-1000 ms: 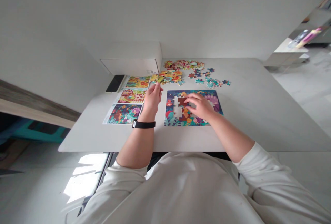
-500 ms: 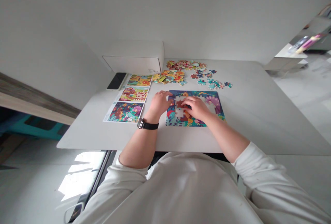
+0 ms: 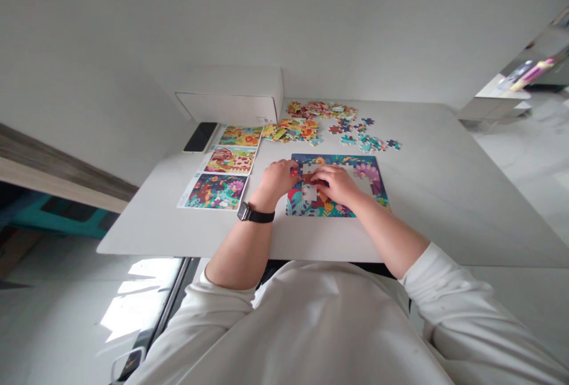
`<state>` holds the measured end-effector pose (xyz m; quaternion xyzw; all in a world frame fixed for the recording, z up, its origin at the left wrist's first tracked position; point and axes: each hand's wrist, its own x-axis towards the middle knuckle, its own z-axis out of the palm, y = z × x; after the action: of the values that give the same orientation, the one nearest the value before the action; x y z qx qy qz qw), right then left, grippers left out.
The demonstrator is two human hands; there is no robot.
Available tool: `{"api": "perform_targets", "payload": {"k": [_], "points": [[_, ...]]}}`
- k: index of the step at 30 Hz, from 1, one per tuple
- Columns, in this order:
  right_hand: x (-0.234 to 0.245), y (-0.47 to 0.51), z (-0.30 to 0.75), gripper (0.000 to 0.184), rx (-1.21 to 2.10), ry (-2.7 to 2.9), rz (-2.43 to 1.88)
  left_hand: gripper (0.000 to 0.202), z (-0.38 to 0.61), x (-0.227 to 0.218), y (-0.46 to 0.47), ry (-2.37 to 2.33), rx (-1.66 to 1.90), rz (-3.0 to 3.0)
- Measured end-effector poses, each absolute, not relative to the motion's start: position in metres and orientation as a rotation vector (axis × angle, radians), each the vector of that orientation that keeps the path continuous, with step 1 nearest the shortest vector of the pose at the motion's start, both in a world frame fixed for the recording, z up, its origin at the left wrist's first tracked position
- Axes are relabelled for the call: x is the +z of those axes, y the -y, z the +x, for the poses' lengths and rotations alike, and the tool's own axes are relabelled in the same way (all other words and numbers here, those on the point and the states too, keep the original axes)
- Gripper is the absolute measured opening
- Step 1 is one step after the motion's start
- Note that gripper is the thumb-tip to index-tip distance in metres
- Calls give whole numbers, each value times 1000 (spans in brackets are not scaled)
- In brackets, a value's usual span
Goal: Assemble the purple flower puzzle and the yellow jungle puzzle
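A half-built colourful jigsaw puzzle (image 3: 355,167) lies flat on the white table (image 3: 444,195) in front of me, with white gaps in its left half. My left hand (image 3: 278,180) rests on the puzzle's left edge, fingers curled down onto it. My right hand (image 3: 338,183) lies on the puzzle's middle, fingers bent over a brown-red piece (image 3: 310,179) beside a gap. Whether either hand pinches a piece is hard to see. A black watch (image 3: 253,214) is on my left wrist.
Loose puzzle pieces (image 3: 320,121) lie in heaps beyond the puzzle. Three picture cards (image 3: 229,161) lie in a column at the left. A white box (image 3: 231,98) stands against the wall, a black phone (image 3: 201,136) beside it. The table's front edge is close to my body.
My left hand came down from beside the picture cards onto the puzzle's left edge. My right hand shifted slightly left over the puzzle's middle.
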<state>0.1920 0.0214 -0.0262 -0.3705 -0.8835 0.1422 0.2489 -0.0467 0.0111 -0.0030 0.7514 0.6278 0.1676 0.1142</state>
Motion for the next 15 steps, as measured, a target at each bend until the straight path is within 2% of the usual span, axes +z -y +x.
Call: {"api": "perform_targets", "payload": {"k": [15], "points": [[-27, -20, 194, 23, 388, 2464, -1001, 45, -41, -6, -7, -1846, 412, 2261]]}}
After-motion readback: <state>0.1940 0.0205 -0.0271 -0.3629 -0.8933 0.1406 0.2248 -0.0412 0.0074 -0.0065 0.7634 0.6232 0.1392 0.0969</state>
